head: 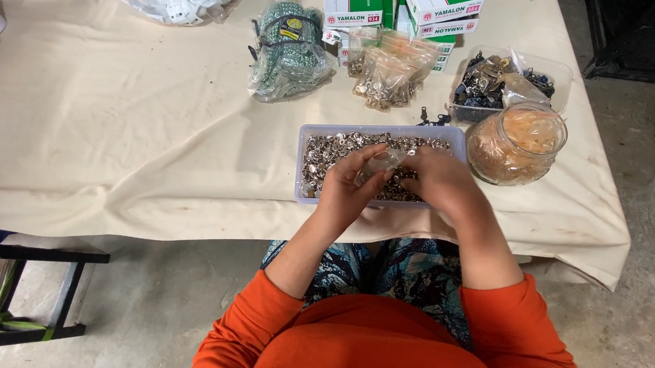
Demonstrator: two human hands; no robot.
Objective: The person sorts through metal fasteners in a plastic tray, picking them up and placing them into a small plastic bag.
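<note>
Orange sleeves (pixel 377 349) lead to both hands over the tray (pixel 303 163) of metal snaps (pixel 330 149) at the desk (pixel 116 131) edge. Left hand (pixel 346 189) pinches a small clear bag (pixel 383 162), its grip closed; right hand (pixel 439 180) closes on the bag's other side. Filling seems underway; next needs a steady open mouth.

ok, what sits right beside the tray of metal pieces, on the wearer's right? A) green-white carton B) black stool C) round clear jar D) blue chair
C: the round clear jar stands against the right end of the shallow tray, where both hands work.
</note>
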